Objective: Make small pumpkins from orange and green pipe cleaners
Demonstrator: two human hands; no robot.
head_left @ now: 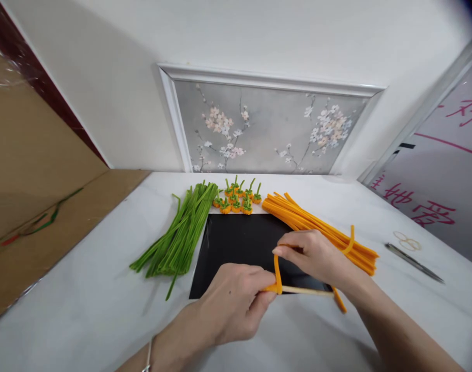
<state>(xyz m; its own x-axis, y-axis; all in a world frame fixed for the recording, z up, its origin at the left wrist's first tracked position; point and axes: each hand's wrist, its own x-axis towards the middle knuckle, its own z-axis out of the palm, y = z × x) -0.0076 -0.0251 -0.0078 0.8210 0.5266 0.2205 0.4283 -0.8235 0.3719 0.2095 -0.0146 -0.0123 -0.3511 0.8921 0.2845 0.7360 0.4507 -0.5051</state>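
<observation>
My left hand (239,299) is closed around a thin wooden stick (307,291) and one end of an orange pipe cleaner (277,271) wound on it. The stick points right, over the near edge of a black mat (238,248). My right hand (315,256) pinches the same pipe cleaner a little above the stick, drawing it upward from the wrap. Its loose end shows below the right wrist. Behind the right hand lies a bundle of orange pipe cleaners (309,217). Left of the mat is a bundle of green pipe cleaners (183,232).
Several small orange pumpkin-like pieces with green stems (238,199) stand behind the mat. Tweezers (414,262) and pale rubber bands (407,241) lie at the right. A cardboard box (57,227) borders the left side, and a wall with a framed floral panel (270,124) rises behind the table.
</observation>
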